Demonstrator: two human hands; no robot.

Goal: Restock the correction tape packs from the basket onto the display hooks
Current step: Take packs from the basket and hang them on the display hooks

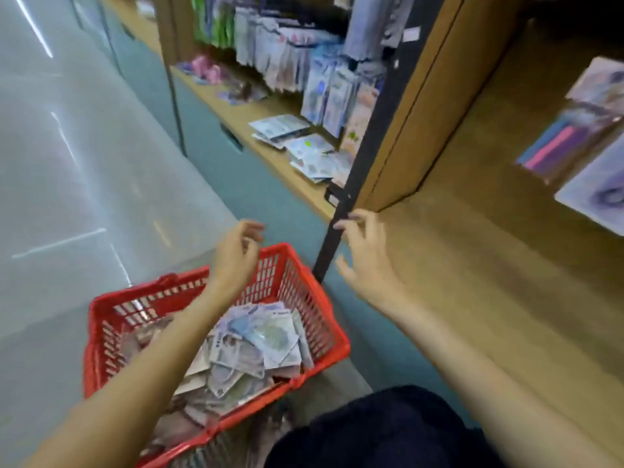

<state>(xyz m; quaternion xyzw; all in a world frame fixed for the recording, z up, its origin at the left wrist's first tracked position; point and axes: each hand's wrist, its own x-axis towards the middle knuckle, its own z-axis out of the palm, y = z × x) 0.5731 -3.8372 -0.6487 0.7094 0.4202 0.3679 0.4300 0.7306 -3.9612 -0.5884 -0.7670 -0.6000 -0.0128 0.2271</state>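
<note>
A red plastic basket (pixel 324 319) sits on the floor, filled with several flat correction tape packs (pixel 266 336). My left hand (pixel 236 255) hovers above the basket's far rim, fingers loosely curled and holding nothing. My right hand (pixel 364 251) is raised to the right of the basket, fingers relaxed, in front of a black upright strip (pixel 358 157) at the shelf edge. More packs hang on display hooks (pixel 297 55) further along the shelf unit. The picture is blurred by motion.
Loose packs (pixel 304 146) lie on the wooden shelf ledge below the hooks. A wooden divider (pixel 432 106) separates that bay from the bay on the right, where other packaged goods (pixel 580 136) hang. Grey floor lies to the left. Dark clothing (pixel 388 430) shows at the bottom.
</note>
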